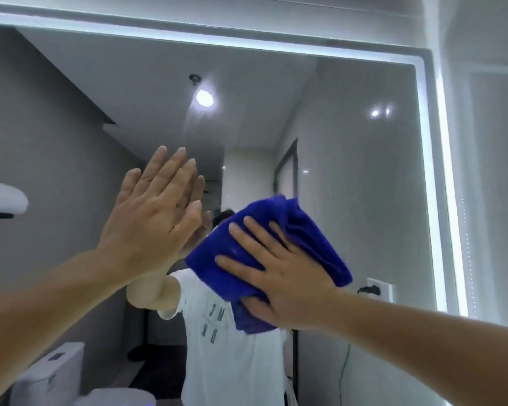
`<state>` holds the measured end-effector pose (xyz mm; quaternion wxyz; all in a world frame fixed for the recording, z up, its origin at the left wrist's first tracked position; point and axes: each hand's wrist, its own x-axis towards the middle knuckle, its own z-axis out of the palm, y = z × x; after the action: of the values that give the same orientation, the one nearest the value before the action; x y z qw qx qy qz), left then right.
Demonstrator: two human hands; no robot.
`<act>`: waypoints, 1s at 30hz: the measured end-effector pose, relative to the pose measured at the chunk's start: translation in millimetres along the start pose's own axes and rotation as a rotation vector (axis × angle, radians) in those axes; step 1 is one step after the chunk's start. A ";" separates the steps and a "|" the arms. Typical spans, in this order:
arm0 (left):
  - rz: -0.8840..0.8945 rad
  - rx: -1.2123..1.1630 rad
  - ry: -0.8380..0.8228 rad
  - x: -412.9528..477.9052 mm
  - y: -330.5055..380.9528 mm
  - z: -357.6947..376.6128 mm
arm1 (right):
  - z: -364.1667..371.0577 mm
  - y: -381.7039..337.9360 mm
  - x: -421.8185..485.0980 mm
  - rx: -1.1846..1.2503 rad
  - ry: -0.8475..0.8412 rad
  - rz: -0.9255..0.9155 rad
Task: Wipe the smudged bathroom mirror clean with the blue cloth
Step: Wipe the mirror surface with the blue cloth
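Right hand, fingers spread straight, presses cloth against mirror; left hand, fingers straight and together, lies flat alongside.

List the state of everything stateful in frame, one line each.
mirror: faint streak below the reflected ceiling light
ceiling light: on
edge light strip: lit
blue cloth: bunched, pressed to the mirror
right hand: fingers spread, pressing the blue cloth
left hand: fingers straight, flat against the mirror
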<state>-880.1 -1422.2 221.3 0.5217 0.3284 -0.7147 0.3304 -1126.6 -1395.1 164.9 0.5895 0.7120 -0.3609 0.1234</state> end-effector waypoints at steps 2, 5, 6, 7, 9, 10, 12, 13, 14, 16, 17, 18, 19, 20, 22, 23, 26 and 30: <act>0.008 0.014 0.005 -3.9 5.0 5.4 | 7.3 -9.8 -30.2 0.023 -0.089 -0.258; 0.048 0.032 0.033 -8.2 12.0 9.4 | -1.0 26.5 -41.4 0.105 -0.184 -0.580; 0.066 0.037 0.039 -7.8 13.8 9.2 | -7.6 50.4 -38.6 0.049 -0.197 -0.598; 0.083 0.037 0.042 -7.0 15.2 8.2 | -14.5 77.6 -35.0 -0.024 -0.175 -0.551; 0.105 0.023 0.053 -5.1 17.4 4.8 | -30.2 132.9 -29.1 -0.110 -0.076 -0.285; 0.117 0.019 0.059 -4.5 18.6 3.3 | -38.9 158.5 -26.0 -0.123 -0.038 -0.104; 0.152 0.022 0.071 -3.8 21.9 0.8 | -51.4 191.5 -13.1 -0.102 0.005 0.291; 0.165 0.020 0.073 -3.2 24.6 0.3 | -52.9 194.2 -1.8 -0.071 0.024 0.497; 0.168 0.013 0.072 -2.8 28.1 0.7 | -51.4 187.6 11.9 -0.035 0.051 0.678; 0.160 0.001 0.063 -3.3 36.8 3.6 | -41.3 155.0 33.3 0.033 0.123 0.921; 0.158 0.003 0.060 -4.4 41.6 6.1 | -34.6 134.0 36.3 0.054 0.159 0.965; 0.160 0.011 0.060 -5.4 46.1 8.4 | -27.8 111.5 33.0 0.057 0.179 0.955; 0.164 0.020 0.062 -6.0 50.0 10.1 | -21.7 88.7 24.8 0.050 0.181 0.905; 0.169 0.026 0.060 -5.9 53.1 11.6 | -16.0 66.4 12.5 0.048 0.176 0.833; 0.176 0.026 0.045 -5.6 58.3 14.2 | -0.9 23.3 -19.5 0.063 0.165 0.687; 0.170 0.019 0.034 -5.9 60.9 15.8 | 8.2 1.6 -37.6 0.074 0.153 0.622; 0.120 -0.022 -0.022 -8.9 70.0 23.1 | 26.9 -43.8 -94.5 0.058 0.055 0.435; 0.131 -0.018 -0.056 -13.6 78.7 33.1 | 18.3 -6.7 -124.8 0.065 -0.024 0.164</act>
<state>-958.4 -1403.0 190.1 0.4815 0.2853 -0.7521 0.3480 -1215.2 -1365.8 79.9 0.5496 0.7002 -0.4210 0.1743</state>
